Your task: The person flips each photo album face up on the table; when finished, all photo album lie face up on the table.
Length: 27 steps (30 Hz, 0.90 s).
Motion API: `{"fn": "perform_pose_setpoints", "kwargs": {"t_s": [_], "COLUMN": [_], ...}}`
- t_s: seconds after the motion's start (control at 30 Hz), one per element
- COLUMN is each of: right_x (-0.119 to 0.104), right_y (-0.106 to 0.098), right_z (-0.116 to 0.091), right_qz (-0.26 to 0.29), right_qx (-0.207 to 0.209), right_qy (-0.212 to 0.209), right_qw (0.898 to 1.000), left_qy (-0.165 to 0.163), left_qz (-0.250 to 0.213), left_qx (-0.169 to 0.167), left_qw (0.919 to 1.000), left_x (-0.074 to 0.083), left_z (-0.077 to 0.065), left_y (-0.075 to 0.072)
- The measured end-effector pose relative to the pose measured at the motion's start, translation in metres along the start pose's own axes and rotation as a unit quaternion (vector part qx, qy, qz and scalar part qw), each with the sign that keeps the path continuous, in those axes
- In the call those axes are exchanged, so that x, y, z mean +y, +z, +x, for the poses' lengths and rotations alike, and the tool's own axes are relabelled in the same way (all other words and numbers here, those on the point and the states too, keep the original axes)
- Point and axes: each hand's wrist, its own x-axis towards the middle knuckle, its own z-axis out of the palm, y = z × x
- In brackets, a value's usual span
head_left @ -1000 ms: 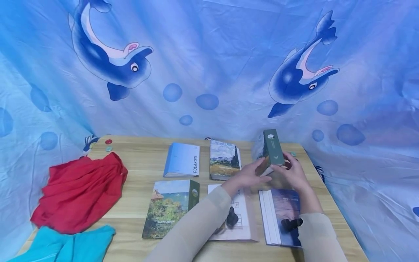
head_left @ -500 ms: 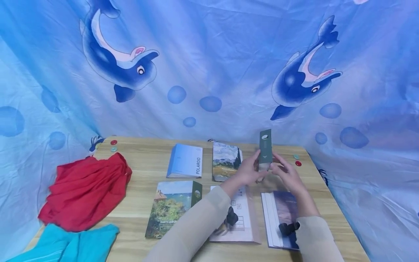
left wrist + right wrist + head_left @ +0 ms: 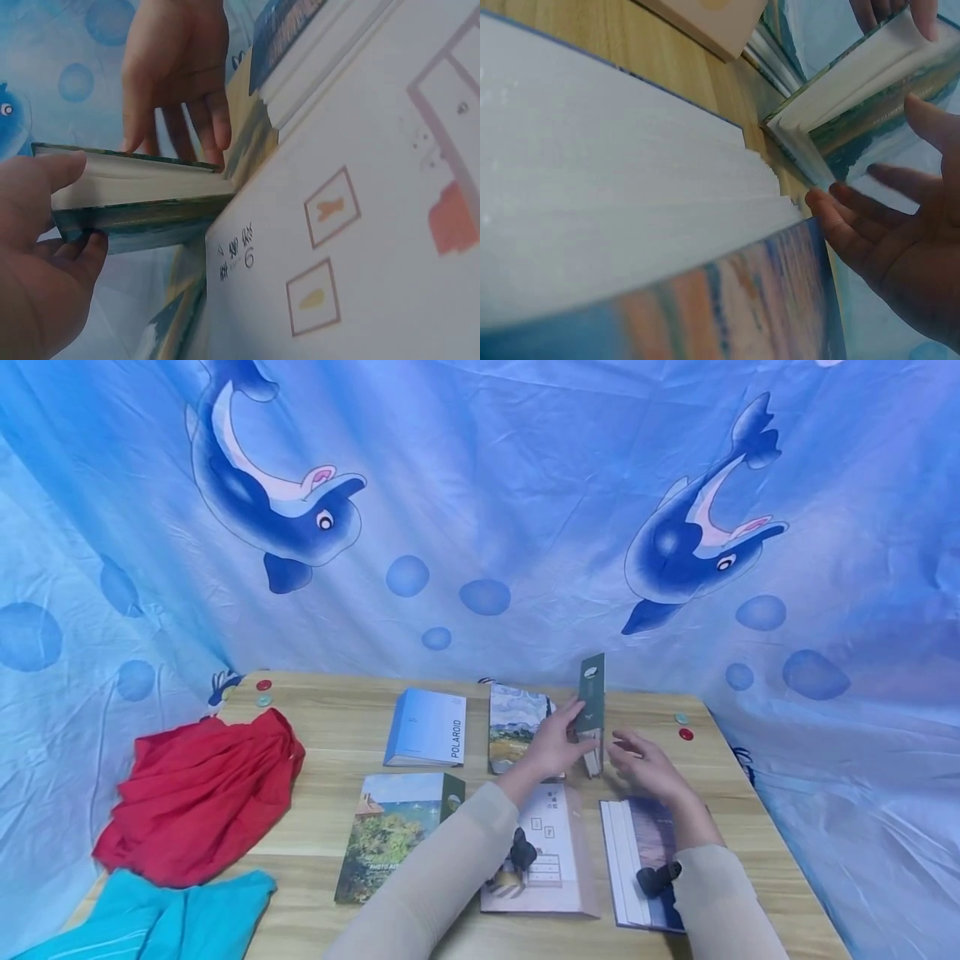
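Note:
A green-spined photo album (image 3: 592, 693) stands upright on its lower edge at the back right of the table. My left hand (image 3: 551, 743) grips it from the left; in the left wrist view the thumb lies over the page edges and the fingers are on the cover. My right hand (image 3: 651, 764) is just right of the album, apart from it, with its fingers spread loosely, as the right wrist view also shows. Left of the upright album lies one with a painted landscape cover (image 3: 516, 727), partly behind my left hand.
A blue Polaroid album (image 3: 427, 727), a garden-picture album (image 3: 397, 827), a pale album with small drawings (image 3: 555, 860) and a purple sea-picture album (image 3: 637, 860) lie around. Red cloth (image 3: 202, 793) and turquoise cloth (image 3: 165, 918) are at left. Small discs (image 3: 686, 734) sit near the corners.
The green-spined album has moved left and turned more upright. My right hand, which was on its right side, has let go and drawn away; the left hand keeps its grip.

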Motion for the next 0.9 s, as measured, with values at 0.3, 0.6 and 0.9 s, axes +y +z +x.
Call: {"fn": "perform_pose_setpoints", "kwargs": {"t_s": [0.3,0.6,0.9], "right_x": [0.006,0.009,0.016], "right_y": [-0.004,-0.016,-0.03], "right_z": [0.006,-0.001,-0.011], "right_qz": [-0.006,-0.059,-0.071], "right_qx": [-0.008,0.005,0.022], "right_qy": [0.058,0.069,0.101], "right_qw": [0.998,0.996,0.992], "left_qy": [-0.01,-0.078,-0.159], "left_qz": [-0.015,-0.125,-0.176], "left_qx": [0.002,-0.033,-0.074], "left_qw": [0.9998,0.9885,0.9685], "left_x": [-0.009,-0.013,-0.007], "left_z": [0.0,-0.003,-0.004], "left_y": [0.004,0.014,0.029]}}
